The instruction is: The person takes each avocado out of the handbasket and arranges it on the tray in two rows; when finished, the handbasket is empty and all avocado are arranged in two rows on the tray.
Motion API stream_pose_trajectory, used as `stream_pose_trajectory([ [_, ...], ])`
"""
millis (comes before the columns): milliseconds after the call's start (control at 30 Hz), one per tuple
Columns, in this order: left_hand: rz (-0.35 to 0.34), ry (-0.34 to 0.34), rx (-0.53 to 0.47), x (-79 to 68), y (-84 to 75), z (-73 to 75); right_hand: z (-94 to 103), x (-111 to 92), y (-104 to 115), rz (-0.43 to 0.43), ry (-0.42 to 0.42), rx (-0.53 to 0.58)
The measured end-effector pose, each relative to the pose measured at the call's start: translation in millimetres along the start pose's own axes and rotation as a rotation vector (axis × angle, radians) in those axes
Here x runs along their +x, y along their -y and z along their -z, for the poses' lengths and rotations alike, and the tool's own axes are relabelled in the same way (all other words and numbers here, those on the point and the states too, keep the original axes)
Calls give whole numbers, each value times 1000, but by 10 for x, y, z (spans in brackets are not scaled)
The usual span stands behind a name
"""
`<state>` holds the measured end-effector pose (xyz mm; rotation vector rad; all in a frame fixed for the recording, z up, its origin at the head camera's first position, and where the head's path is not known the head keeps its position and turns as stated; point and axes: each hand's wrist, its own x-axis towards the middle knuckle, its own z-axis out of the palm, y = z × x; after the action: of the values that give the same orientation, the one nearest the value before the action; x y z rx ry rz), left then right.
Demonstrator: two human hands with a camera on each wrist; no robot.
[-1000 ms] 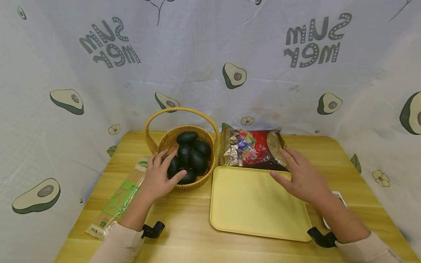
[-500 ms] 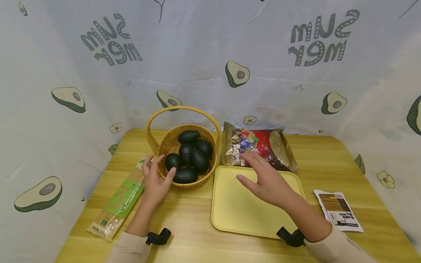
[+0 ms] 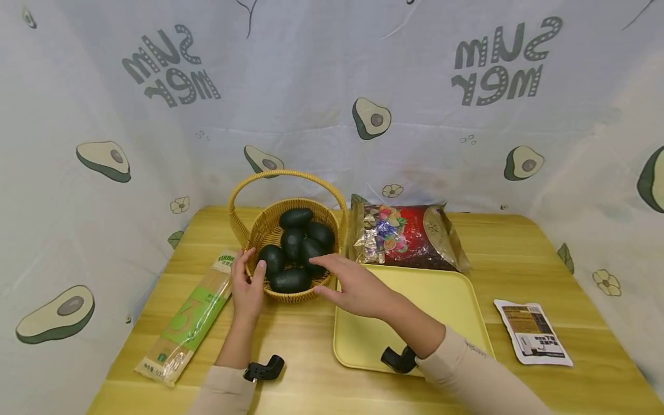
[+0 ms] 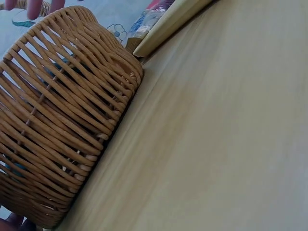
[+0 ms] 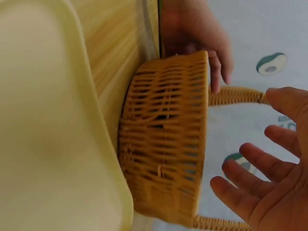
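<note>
A wicker basket (image 3: 295, 295) with a tall handle holds several dark green avocados (image 3: 291, 280). At its left side, my left hand (image 3: 246, 291) grips the rim, with the thumb over the edge; the right wrist view also shows this left hand (image 5: 199, 33) by the rim. My right hand (image 3: 358, 286) reaches over the basket's front right edge, fingers extended above the avocados and holding nothing. In the right wrist view, the fingers of this right hand (image 5: 269, 183) are spread apart. The left wrist view shows mainly the basket's woven side (image 4: 62, 110).
Right of the basket lies a yellow tray (image 3: 415, 340), partly under my right forearm. Behind it is a red and gold candy bag (image 3: 410, 236). A long noodle packet (image 3: 189, 320) lies at left, and a white pouch (image 3: 534, 333) at right, on the wooden table (image 3: 306, 357).
My right hand has swept left from the candy bag, across the tray, to the basket. My left hand has drawn back from over the avocados to the basket's left rim.
</note>
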<state>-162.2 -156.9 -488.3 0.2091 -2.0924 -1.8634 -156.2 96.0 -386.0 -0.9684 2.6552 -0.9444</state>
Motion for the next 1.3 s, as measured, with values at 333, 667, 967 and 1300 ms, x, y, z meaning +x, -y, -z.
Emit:
stream_pose_trajectory([
  [333, -16, -8, -19, -32, 118, -29, -201, 459, 28, 70, 79, -41],
  [667, -40, 1, -38, -44, 163, -36, -340, 696, -11, 20, 198, -112],
  [967, -41, 0, -11, -34, 218, 21, -428, 848, 14, -31, 260, -106],
  [1300, -52, 7, -14, -29, 212, -3, -467, 871, 84, -92, 294, -127],
])
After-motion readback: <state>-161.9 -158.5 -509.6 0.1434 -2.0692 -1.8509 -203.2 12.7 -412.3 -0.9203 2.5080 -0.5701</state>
